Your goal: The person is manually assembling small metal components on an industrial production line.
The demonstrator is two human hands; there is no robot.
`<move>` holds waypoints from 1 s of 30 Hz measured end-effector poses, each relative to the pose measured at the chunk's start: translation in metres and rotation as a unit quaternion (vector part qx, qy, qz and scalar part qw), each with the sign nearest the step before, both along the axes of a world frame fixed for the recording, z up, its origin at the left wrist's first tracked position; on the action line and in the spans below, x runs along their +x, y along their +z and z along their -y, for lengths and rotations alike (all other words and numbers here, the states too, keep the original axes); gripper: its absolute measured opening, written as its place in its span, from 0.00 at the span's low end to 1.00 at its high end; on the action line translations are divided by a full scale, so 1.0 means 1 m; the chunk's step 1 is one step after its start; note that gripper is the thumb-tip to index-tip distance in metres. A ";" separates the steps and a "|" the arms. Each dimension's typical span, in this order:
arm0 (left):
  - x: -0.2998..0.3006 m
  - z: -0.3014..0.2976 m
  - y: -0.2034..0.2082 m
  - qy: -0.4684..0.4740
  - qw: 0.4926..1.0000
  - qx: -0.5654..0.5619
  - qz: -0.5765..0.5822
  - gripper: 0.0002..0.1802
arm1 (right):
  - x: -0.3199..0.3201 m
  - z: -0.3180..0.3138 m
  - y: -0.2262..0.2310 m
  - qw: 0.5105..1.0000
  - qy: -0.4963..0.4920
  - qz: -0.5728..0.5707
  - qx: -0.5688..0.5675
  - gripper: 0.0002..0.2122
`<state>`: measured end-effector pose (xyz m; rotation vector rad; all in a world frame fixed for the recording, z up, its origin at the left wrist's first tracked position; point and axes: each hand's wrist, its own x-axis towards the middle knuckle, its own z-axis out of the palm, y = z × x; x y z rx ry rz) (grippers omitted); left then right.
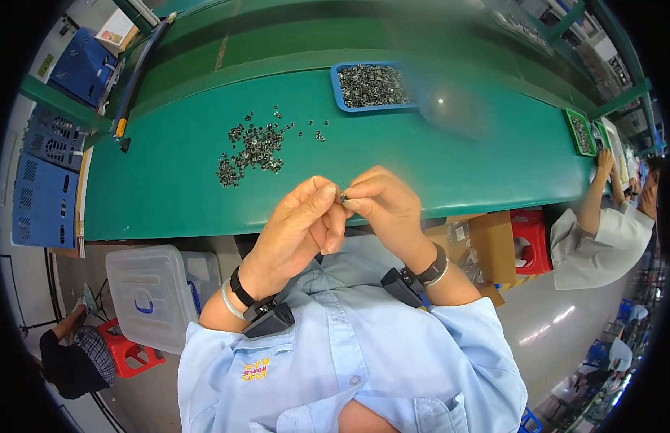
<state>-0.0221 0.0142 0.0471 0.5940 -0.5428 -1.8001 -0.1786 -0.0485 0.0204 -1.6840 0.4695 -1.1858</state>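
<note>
Green, smooth tabletop (169, 180) under everything, and both bare hands meet right over its near edge. Left hand (299, 224) comes up from the lower left, palm turned inward, thumb stretched along the top and the lower fingers loosely curled. Right hand (385, 208) mirrors it, wrist bent in, thumb and index pinched on a tiny dark shiny piece (343, 198). That piece sits right where the fingertips meet; the left ones are up against it, but whether they're pinching it too, I can't tell. Each wrist wears a dark band, a pale bangle and a boxy black device.

Beyond the grip, a bit left, is a loose scatter of small dark glinting pieces (256, 148). Farther out and slightly right is a shallow blue plastic tray (378, 109) full of similar bits, its right end lost in a hazy smear. Below the grip to the right: a brown cardboard box (491, 249) and a red plastic stool (531, 242). Lower left, a clear lidded bin (144, 289).

As for writing, just yellow and pink embroidered lettering (256, 369) on the light blue shirt (328, 353) below the hands.
</note>
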 end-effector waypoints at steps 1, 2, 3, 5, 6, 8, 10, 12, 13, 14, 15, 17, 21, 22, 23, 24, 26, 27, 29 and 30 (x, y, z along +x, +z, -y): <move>0.000 0.000 0.001 0.001 1.000 0.000 -0.002 0.12 | 0.000 0.000 0.000 1.000 0.001 0.001 0.006 0.04; -0.001 -0.001 0.002 0.005 1.000 0.008 0.013 0.12 | 0.000 -0.001 0.000 1.000 0.001 0.002 0.012 0.04; -0.001 0.000 0.003 0.008 0.999 0.016 0.026 0.11 | 0.000 -0.001 0.000 1.000 0.000 0.000 0.012 0.04; 0.000 0.000 0.002 0.007 0.999 0.024 0.038 0.11 | 0.002 0.000 0.003 1.000 -0.009 -0.016 -0.023 0.03; 0.003 0.001 0.000 -0.003 1.000 0.019 0.025 0.11 | 0.002 0.000 0.003 0.999 -0.014 -0.025 -0.041 0.03; 0.007 0.003 -0.004 -0.022 1.000 0.009 -0.003 0.11 | 0.002 0.001 0.004 0.998 -0.020 -0.034 -0.045 0.03; 0.009 0.006 -0.005 -0.029 1.000 0.009 -0.001 0.11 | 0.002 0.001 0.004 0.997 -0.023 -0.049 -0.053 0.03; 0.011 0.009 -0.006 -0.033 0.999 0.009 0.006 0.10 | 0.003 0.002 0.005 0.997 -0.029 -0.057 -0.049 0.03; 0.011 0.010 -0.006 -0.035 0.999 0.009 0.003 0.10 | 0.004 0.003 0.005 0.997 -0.030 -0.062 -0.045 0.03; 0.011 0.012 -0.005 -0.029 0.999 0.016 0.025 0.10 | 0.005 0.004 0.005 0.996 -0.031 -0.067 -0.041 0.03; 0.011 0.014 -0.005 -0.022 0.998 0.022 0.046 0.10 | 0.006 0.006 0.004 0.996 -0.033 -0.070 -0.040 0.03; 0.014 0.019 -0.007 -0.017 0.997 0.027 0.063 0.10 | 0.007 0.010 0.000 0.995 -0.034 -0.084 -0.033 0.03; 0.022 0.031 -0.018 -0.033 0.999 0.033 0.017 0.10 | 0.014 0.029 0.003 0.993 -0.035 -0.114 -0.016 0.03; 0.024 0.034 -0.018 -0.015 0.999 0.047 0.011 0.10 | 0.015 0.036 0.005 0.992 -0.035 -0.124 -0.009 0.03; 0.025 0.038 -0.019 0.003 0.998 0.062 0.006 0.10 | 0.016 0.047 0.008 0.991 -0.037 -0.128 -0.009 0.03; 0.028 0.042 -0.021 0.021 0.997 0.078 0.000 0.10 | 0.016 0.062 0.012 0.987 -0.075 -0.140 0.040 0.03; 0.033 0.045 -0.030 0.019 0.997 0.076 0.002 0.10 | 0.013 0.093 0.020 0.970 -0.152 -0.180 0.066 0.03; 0.037 0.045 -0.034 0.020 0.996 0.082 0.013 0.10 | 0.013 0.111 0.022 0.959 -0.189 -0.206 0.052 0.04; 0.040 0.047 -0.037 0.017 0.996 0.090 0.022 0.10 | 0.003 0.150 0.007 0.949 -0.220 -0.225 0.014 0.04; 0.040 0.048 -0.039 0.009 0.995 0.093 0.021 0.09 | 0.007 0.159 0.005 0.941 -0.240 -0.239 -0.028 0.04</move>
